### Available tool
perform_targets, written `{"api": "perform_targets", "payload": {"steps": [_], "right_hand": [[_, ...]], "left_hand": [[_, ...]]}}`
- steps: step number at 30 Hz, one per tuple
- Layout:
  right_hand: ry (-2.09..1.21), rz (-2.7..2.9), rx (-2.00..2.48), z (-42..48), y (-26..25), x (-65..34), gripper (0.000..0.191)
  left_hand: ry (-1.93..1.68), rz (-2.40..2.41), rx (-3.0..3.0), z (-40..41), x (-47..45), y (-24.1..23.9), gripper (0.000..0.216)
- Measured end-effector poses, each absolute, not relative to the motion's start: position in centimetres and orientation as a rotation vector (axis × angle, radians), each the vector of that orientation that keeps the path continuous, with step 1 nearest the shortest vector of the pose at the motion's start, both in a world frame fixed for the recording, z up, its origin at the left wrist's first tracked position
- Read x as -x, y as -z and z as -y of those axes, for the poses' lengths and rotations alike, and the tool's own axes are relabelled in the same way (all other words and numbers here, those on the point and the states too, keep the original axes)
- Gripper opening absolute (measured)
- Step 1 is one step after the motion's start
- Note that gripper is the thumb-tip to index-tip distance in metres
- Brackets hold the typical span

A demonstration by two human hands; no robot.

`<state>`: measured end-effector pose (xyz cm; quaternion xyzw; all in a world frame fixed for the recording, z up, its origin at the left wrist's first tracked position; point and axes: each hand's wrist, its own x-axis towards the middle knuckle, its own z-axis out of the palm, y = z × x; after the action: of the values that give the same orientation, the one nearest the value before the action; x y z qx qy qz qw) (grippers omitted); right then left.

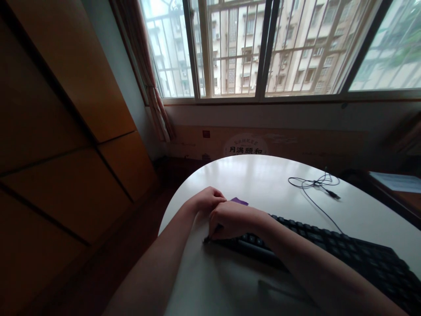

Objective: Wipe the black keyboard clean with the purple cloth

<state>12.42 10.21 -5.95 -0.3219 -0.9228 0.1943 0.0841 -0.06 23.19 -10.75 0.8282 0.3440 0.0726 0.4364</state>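
A black keyboard (329,239) lies on the white round table, stretching from the middle toward the lower right. My right hand (228,219) is closed over its left end, fingers pointing down. At those fingertips shows a small dark bit (206,240); whether it is a separate piece or the keyboard's corner I cannot tell. Just beyond, my left hand (209,198) is curled shut beside the keyboard's far left corner, thumb and fingers together. What it grips, if anything, is hidden. A piece of purple cloth (239,201) peeks out behind my right wrist.
The white table (210,175) has a curved edge at left and back. A black USB cable (317,182) lies loosely coiled beyond the keyboard. Wooden cabinets (66,131) stand left, a barred window (246,52) ahead. Papers (396,181) lie on a dark surface at right.
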Motion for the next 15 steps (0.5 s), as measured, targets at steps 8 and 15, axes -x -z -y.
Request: {"api": "perform_targets", "payload": {"steps": [8,15], "right_hand": [[-0.612,1.981,1.173,-11.6,2.0,-19.6,0.020],[-0.559,1.169,1.084,-12.1,0.2,-23.1,0.029]], "left_hand": [[-0.274,-1.002,-2.159,-22.3,0.2,9.5,0.034],[-0.091,-1.161,-2.900,-15.3,-0.7,3.2,0.032]]}}
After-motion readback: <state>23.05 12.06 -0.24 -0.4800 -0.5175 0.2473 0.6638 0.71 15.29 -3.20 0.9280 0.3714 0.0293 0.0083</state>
